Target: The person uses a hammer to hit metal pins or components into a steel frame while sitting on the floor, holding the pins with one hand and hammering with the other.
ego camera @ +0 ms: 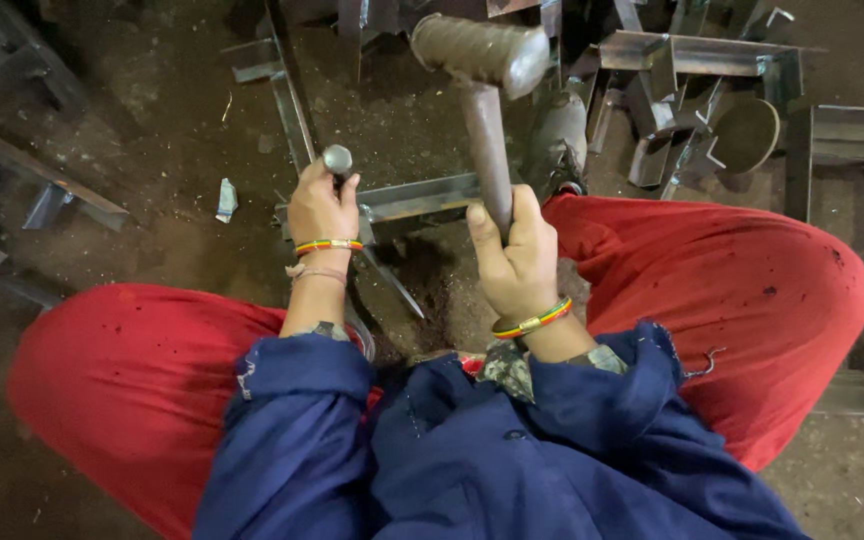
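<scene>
**Hammer raised over a punch on the angle-iron frame**

Gripping on both sides: my right hand [518, 255] is closing its grip fully around the handle of a heavy steel hammer [485, 95], thumb lying up along the shaft, and the cylindrical head is hanging high, above and slightly right of the left hand. My left hand [321, 207] is wrapping its grip tightly around a round steel punch [337, 160], holding it upright so that only the rounded top is showing above the fingers.

I am seeing the punch standing at the corner of an angle-iron frame [414, 197], which is lying flat on the dirt floor [152, 130] between my knees. One bar of the frame is running away toward the top edge of the floor, the other passing right, behind the hammer handle. Cut steel offcuts [697, 95] are lying piled toward the floor's far right corner, well apart from the hands. A small metal scrap [227, 199] is lying left of the frame.
</scene>
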